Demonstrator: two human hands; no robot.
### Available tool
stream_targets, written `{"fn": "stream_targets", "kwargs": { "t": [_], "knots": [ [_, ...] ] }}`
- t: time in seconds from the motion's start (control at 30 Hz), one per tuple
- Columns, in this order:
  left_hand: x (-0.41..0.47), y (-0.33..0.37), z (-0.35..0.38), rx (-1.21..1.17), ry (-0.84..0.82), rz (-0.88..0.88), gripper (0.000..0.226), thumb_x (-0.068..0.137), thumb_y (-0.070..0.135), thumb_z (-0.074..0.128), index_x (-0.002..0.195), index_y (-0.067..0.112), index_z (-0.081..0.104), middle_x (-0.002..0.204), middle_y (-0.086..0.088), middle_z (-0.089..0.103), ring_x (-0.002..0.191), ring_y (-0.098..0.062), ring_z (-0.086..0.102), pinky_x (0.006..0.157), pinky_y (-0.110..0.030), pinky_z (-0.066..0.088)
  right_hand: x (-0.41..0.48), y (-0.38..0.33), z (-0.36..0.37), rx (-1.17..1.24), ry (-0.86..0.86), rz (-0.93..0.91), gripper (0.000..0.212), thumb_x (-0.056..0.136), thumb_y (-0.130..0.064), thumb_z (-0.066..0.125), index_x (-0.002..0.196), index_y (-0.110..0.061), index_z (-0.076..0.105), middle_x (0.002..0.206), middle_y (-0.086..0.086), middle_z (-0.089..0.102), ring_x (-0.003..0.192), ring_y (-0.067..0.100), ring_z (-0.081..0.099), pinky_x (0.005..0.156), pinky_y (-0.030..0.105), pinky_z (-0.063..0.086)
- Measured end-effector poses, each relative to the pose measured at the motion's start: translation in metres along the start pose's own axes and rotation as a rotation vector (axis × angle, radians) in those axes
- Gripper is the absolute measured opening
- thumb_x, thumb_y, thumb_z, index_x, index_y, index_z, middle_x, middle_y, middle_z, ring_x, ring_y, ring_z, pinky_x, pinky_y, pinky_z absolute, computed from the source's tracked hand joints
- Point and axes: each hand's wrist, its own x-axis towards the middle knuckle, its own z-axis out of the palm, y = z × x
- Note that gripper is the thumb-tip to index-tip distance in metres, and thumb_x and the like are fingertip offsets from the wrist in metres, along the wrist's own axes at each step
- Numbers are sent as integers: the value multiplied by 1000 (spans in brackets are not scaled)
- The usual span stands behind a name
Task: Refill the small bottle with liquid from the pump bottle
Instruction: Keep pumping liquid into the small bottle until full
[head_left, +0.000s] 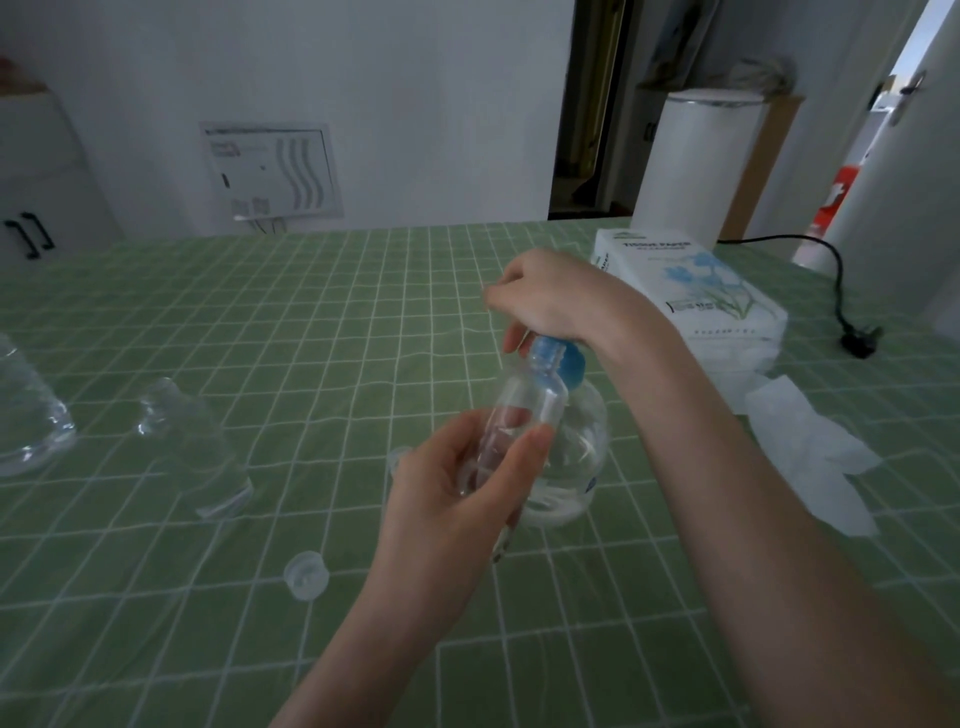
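Note:
A small clear bottle (524, 415) is held tilted in my left hand (457, 499), fingers and thumb curled round its body, its open neck up against the blue pump head. The pump bottle (576, 462), clear and round with a blue pump top (563, 358), stands on the green checked tablecloth just behind it. My right hand (545, 296) rests on top of the pump, palm down with fingers bent over it. A small clear cap (306, 574) lies on the cloth near my left forearm.
Two more clear bottles stand at the left, one (192, 447) mid-left and one (26, 415) at the edge. A tissue pack (696, 291) and loose white tissues (815, 447) lie at the right. A black cable with plug (857, 338) is at far right.

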Motion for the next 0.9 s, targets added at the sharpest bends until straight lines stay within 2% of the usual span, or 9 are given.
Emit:
{"fn": "stream_targets", "kwargs": {
  "t": [0.07, 0.17, 0.23, 0.33, 0.5, 0.57, 0.7, 0.8, 0.9],
  "knots": [
    [0, 1, 0, 2, -4, 11, 37, 65, 53, 60, 86, 23, 71, 66, -20, 62, 55, -13, 51, 47, -17, 41, -1, -1, -4, 21, 52, -18, 34, 97, -28, 47, 115, -3, 61, 100, 15, 72, 94, 27, 69, 73, 30, 50],
    [0, 2, 0, -21, -8, 1, 34, 66, 51, 60, 86, 26, 71, 57, -7, 60, 48, -7, 49, 43, -14, 40, -1, -2, -6, 33, 72, -21, 31, 96, -26, 47, 112, -4, 62, 99, 14, 72, 92, 27, 69, 75, 33, 52],
    [0, 3, 0, -52, -15, -9, 32, 66, 49, 61, 84, 24, 71, 50, 3, 51, 41, -3, 42, 39, -14, 35, 1, -3, -5, 19, 42, -10, 31, 96, -25, 46, 114, -4, 62, 98, 13, 72, 88, 26, 68, 65, 27, 46],
    [1, 4, 0, -55, -8, -10, 29, 67, 48, 61, 79, 23, 71, 50, 6, 49, 40, -2, 40, 39, -13, 33, 3, -5, -3, -3, 4, 15, 32, 97, -23, 45, 117, -4, 61, 101, 13, 72, 85, 23, 66, 58, 25, 40],
    [-1, 1, -1, -10, 2, -10, 36, 66, 49, 61, 78, 16, 69, 55, -4, 53, 44, -7, 42, 39, -15, 34, 3, 1, 3, -8, -45, 50, 33, 98, -23, 44, 118, -3, 60, 107, 14, 71, 100, 27, 66, 84, 33, 48],
    [-1, 1, -1, -5, 6, -11, 39, 64, 51, 61, 79, 17, 70, 56, -6, 54, 45, -8, 43, 39, -15, 34, 3, 2, 4, -11, -40, 50, 34, 98, -24, 44, 120, -3, 59, 107, 14, 71, 100, 27, 66, 85, 33, 47],
    [0, 2, -1, -31, -10, -16, 36, 63, 52, 61, 79, 21, 70, 53, -2, 51, 43, -7, 42, 39, -15, 34, 2, 1, 2, -13, -14, 29, 36, 98, -25, 44, 123, -4, 57, 105, 12, 70, 99, 25, 66, 74, 32, 44],
    [1, 2, -1, -28, -17, -4, 34, 65, 52, 61, 80, 22, 71, 55, -8, 54, 48, -7, 47, 42, -13, 37, 2, -2, -3, -26, 15, 11, 35, 98, -28, 45, 119, -4, 60, 102, 12, 72, 97, 25, 67, 60, 25, 40],
    [0, 3, -1, -55, -23, -15, 28, 67, 49, 61, 74, 23, 69, 50, 1, 50, 41, -3, 42, 39, -13, 34, 2, -3, -4, -30, 21, 9, 34, 98, -27, 45, 118, -5, 61, 101, 11, 73, 97, 24, 67, 58, 22, 37]
  ]
}}
